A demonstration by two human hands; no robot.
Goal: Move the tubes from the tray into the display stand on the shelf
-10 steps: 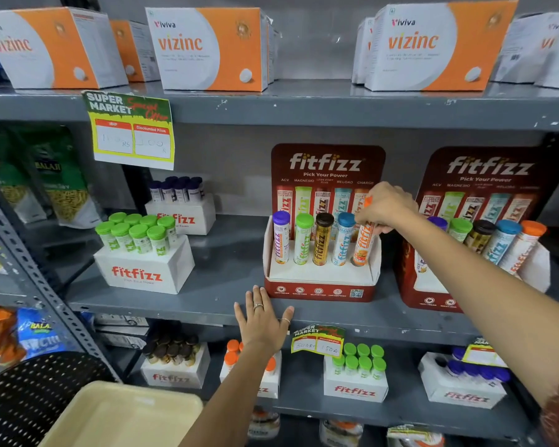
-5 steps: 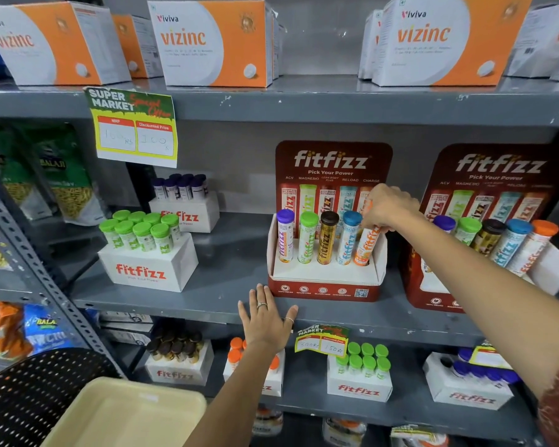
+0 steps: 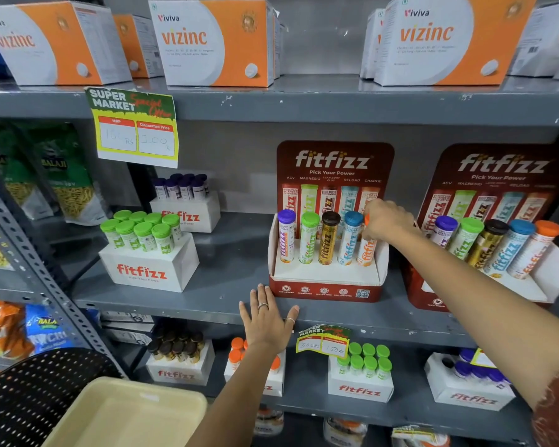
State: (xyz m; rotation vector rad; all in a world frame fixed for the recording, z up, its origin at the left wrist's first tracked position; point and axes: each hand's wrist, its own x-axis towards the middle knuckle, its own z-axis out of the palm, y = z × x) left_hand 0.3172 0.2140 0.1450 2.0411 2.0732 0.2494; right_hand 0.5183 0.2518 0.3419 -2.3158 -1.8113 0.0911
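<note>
**Seating the orange tube in the stand**

Gripping the top of the orange-capped tube [image 3: 367, 251], my right hand [image 3: 384, 221] is closing around its cap while its base is sitting in the rightmost slot of the display stand [image 3: 326, 282] on the shelf [image 3: 233, 262]. Purple, green, brown and blue tubes are standing upright in the slots to its left. My left hand [image 3: 267, 319] is lying flat, fingers spread, against the shelf's front edge, holding nothing. Down at the lower left I am seeing the cream tray [image 3: 126, 414].
</note>
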